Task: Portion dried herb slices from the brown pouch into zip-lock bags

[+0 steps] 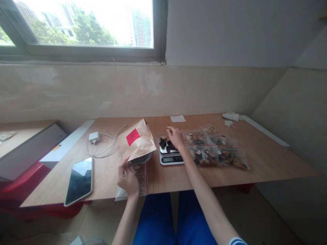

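My left hand (127,180) is closing its fingers around the upper edge of a clear zip bag (138,177) that is lying at the near edge of the wooden table (268,160), just below a tan paper pouch (138,141) bearing a red label (133,136). My right hand (175,136) is resting over the kitchen scale (170,154), fingers curled down onto the dark dried pieces (165,143) piled on its platform; whether it is pinching a piece I cannot tell. To the right of the scale, several filled zip bags (217,149) are lying in overlapping rows. To the left, a tablet (79,180) is lying face up near the table edge, and a white charger (94,137) with its cable is sitting behind it. A white slip of paper (177,118) is lying toward the wall.
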Demonstrator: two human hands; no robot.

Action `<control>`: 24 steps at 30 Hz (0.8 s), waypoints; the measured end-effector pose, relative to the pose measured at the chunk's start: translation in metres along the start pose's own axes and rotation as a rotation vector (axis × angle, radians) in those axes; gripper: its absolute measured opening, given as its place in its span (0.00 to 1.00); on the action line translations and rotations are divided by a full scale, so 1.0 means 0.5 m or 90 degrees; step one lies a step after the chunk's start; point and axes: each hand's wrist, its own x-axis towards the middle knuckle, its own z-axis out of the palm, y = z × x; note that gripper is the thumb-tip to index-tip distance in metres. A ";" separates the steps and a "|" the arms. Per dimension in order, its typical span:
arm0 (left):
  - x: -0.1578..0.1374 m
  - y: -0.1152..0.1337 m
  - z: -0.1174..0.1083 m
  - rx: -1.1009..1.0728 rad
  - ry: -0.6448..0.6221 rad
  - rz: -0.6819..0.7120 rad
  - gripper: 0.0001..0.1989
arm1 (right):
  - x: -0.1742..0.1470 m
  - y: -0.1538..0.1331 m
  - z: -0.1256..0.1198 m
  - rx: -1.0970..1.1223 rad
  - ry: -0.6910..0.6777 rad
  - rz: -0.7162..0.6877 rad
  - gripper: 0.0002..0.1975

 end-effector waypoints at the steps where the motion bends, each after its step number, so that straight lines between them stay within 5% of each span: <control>1: 0.000 0.001 0.000 -0.001 -0.001 0.000 0.13 | 0.003 0.014 -0.003 0.048 0.003 0.015 0.12; 8: 0.000 0.001 0.001 -0.014 0.001 0.016 0.12 | -0.002 0.102 -0.019 0.194 0.013 0.052 0.14; 15: 0.002 -0.004 0.003 -0.021 -0.008 0.025 0.12 | -0.021 0.125 -0.019 0.242 -0.025 0.022 0.11; 19: 0.003 -0.007 0.003 -0.025 -0.012 0.023 0.12 | -0.028 0.111 -0.035 0.234 -0.020 0.008 0.11; 24: 0.003 -0.005 0.003 -0.044 -0.009 0.020 0.12 | -0.071 0.020 -0.078 0.219 0.118 -0.083 0.12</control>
